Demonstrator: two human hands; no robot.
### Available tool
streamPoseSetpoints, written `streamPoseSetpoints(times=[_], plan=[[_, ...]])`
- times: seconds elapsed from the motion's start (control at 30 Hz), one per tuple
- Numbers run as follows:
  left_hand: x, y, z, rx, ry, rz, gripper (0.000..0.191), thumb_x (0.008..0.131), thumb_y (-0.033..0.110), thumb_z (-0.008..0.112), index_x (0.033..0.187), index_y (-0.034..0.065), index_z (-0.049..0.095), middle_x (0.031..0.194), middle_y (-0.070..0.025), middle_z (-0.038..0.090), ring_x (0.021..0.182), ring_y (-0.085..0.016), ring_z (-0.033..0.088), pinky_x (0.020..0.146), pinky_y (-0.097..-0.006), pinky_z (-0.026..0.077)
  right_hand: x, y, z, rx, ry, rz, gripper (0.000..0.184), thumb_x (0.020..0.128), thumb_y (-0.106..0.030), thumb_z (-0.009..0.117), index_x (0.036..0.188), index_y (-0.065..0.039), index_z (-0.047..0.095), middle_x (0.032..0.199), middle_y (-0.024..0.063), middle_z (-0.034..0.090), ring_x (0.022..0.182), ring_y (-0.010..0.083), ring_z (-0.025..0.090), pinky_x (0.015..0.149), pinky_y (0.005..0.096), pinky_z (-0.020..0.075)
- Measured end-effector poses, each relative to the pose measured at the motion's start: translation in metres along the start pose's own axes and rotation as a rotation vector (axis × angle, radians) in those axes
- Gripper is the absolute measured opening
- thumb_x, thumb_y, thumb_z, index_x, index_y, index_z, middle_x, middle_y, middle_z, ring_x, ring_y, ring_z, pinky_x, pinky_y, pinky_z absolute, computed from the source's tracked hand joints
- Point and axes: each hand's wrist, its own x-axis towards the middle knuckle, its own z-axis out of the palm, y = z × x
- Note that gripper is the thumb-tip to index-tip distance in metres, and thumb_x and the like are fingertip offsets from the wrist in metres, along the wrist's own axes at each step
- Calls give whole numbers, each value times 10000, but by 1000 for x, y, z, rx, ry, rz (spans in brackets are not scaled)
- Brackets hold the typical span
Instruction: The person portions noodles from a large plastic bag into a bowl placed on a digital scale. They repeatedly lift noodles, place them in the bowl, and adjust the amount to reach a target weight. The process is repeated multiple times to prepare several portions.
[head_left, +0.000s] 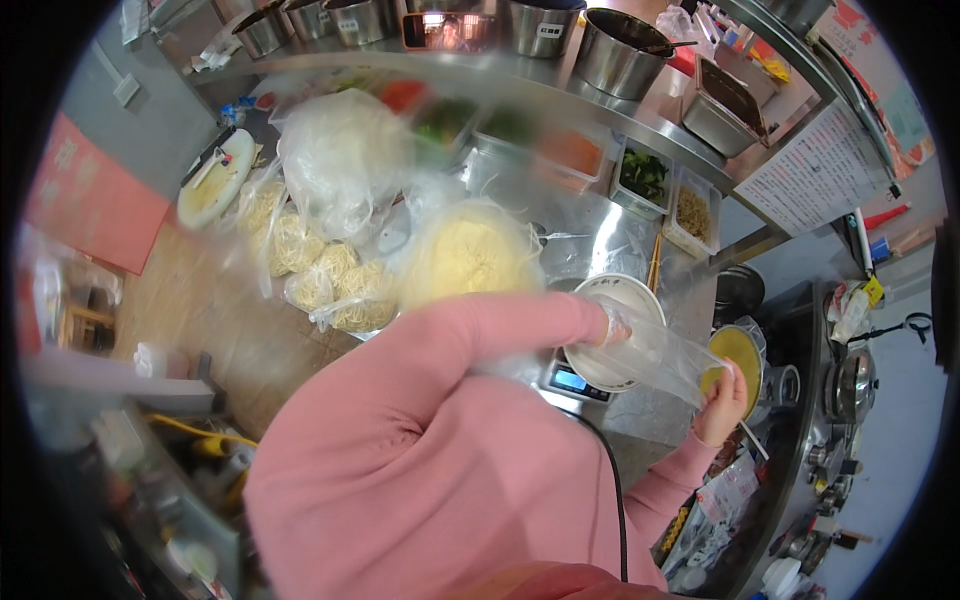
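Observation:
My left hand (618, 331) reaches over a white bowl (651, 298) with dark writing on its rim. A clear plastic bag (664, 352) covers part of this hand, and its fingers are hard to make out. Out to the right, my right hand (723, 401) pinches the stretched end of the bag. The bowl rests on a digital scale (574, 381) with a lit blue display. Left of my left forearm, a large pale-yellow mass (476, 251) lies in a clear bag. Wooden chopsticks (655, 262) lie just beyond the bowl.
Bagged noodles (341, 281) sit on the left of the steel table (570, 259), near a large white plastic bag (345, 157). Scissors (562, 236) lie behind the yellow mass. Tubs of chopped vegetables (643, 176) line the back beneath a shelf with steel pots (622, 52). A yellow-topped container (733, 356) stands right.

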Motion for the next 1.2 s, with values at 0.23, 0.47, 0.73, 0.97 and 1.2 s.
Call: streamPoseSetpoints(times=[0.23,0.47,0.73,0.97,1.2], plan=[[-30,20,-35,-486,79,-117,358,874,234,399,1192,148,538,1240,-139,512,1159,-294,472,982,-414,359,42,19,3,-274,-422,-149,246,822,-107,570,1050,-13,585,778,-53,502,651,31,413,605,147,323],[-24,-48,13,155,684,419,357,779,220,654,1061,22,561,977,-117,617,884,-198,586,777,-323,477,78,67,-4,-638,-721,-155,342,680,-39,704,1007,-30,604,731,-38,481,678,84,469,665,170,371],[24,-86,63,-724,445,573,179,736,151,546,913,129,553,988,-77,575,1010,-270,545,852,-403,457,131,117,-15,-68,-435,245,90,812,-66,573,883,-35,618,759,9,620,666,83,555,621,212,430],[14,-81,-11,89,256,54,458,816,189,591,1217,54,415,1218,-129,480,1107,-289,481,890,-411,416,173,154,18,21,-346,638,187,834,-171,524,942,-45,613,874,65,640,773,172,606,686,291,488],[7,-100,19,-624,494,-301,514,700,191,720,1115,50,452,1078,-166,496,997,-298,499,859,-392,418,149,194,2,108,-315,852,248,842,-188,495,984,-15,602,927,105,645,804,230,625,728,330,514]])
